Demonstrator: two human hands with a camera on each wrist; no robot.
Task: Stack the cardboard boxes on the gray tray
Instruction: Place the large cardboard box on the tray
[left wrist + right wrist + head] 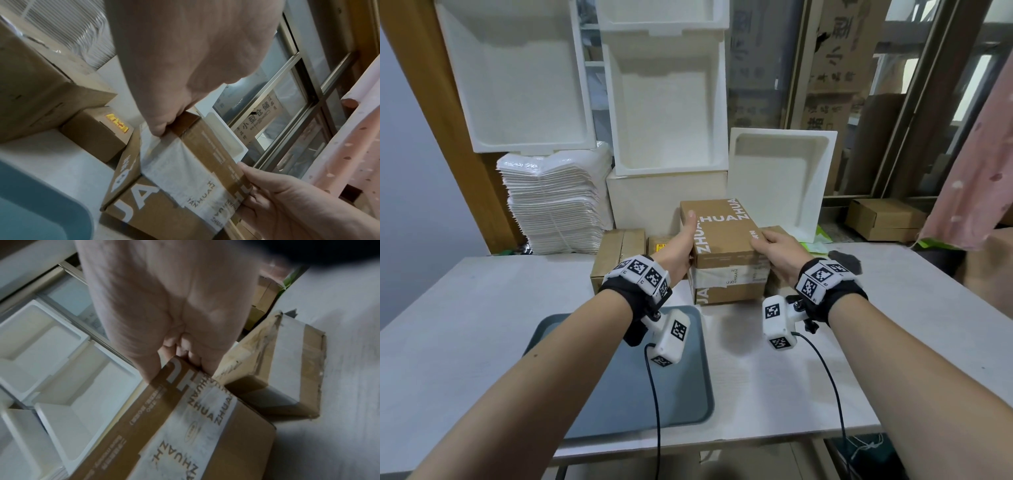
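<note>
1. Across the pale tabletop [482, 308], the flat gray plastic tray [681, 394] lies bare in front of the person, near the box pile.
2. Both hands clamp the brown printed cardboard top box [722, 229], which sits on a taped cardboard lower box [726, 291]: left hand [681, 246], right hand [780, 250].
3. Step: the first pickup. Next, I judge, lift and carry it left onto the tray.
4. Only the right wrist view shows the small taped box [287, 369] beside the pile.

Five cardboard boxes [722, 233] on the counter [482, 308], one gray tray [681, 394], four white foam trays [780, 178].
</note>
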